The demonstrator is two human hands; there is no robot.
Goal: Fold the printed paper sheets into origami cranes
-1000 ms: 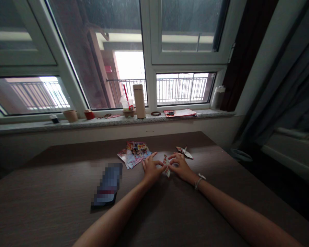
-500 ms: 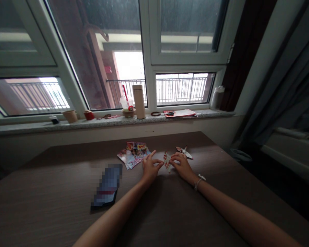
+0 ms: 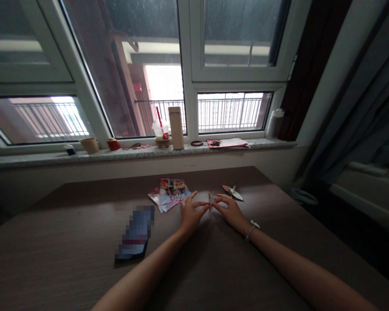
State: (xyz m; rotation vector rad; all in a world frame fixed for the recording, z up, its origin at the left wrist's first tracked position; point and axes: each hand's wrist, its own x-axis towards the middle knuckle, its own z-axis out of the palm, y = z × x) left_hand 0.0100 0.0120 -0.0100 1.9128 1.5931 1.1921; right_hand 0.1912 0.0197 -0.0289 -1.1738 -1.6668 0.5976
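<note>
A small folded paper piece [image 3: 210,195], white with red stripes, stands between my two hands, narrow side toward me. My left hand [image 3: 191,214] pinches its left side with thumb and forefinger, the other fingers raised. From the right, my right hand [image 3: 229,211] grips it with closed fingertips; a pale bracelet circles that wrist. Just beyond the right hand, a folded paper crane [image 3: 233,192] in similar paper rests on the brown table [image 3: 68,242]. The lower part of the held piece is partly hidden by fingertips.
Several printed glossy sheets [image 3: 170,196] lie left of my left hand, with a blurred-out phone [image 3: 135,235] nearer me. On the windowsill stand a beige thermos [image 3: 176,128], a plastic cup with a red straw [image 3: 160,129], a paper cup [image 3: 89,146] and scissors [image 3: 214,143].
The folded paper has turned from showing its wide face to nearly edge-on. My left hand has come right, its fingertips now on the paper.
</note>
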